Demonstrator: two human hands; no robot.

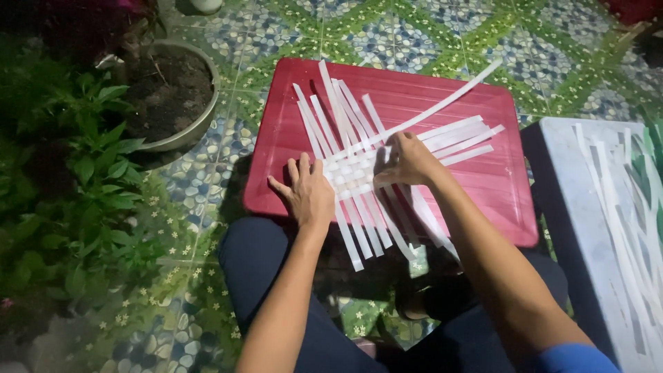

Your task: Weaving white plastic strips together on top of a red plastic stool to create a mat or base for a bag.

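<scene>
Left hand (309, 195) flat, fingers spread, pressing woven white strips (359, 173) on red lid (497, 186), frame centre. Right hand (407, 160) pinches one strip. Soil pot (173, 93) upper left; spare strips (621, 200) right.

A single camera sits on the person's head and looks steeply down and forward over both forearms, from close range. The left hand (309, 195) and right hand (407, 160) fall near the middle of the frame, pressed on white strips (359, 173) over a red tray (483, 186). Beyond the hands the patterned tile floor (414, 34) fills the top edge; nearer than them, the person's lap meets the bottom edge.
</scene>
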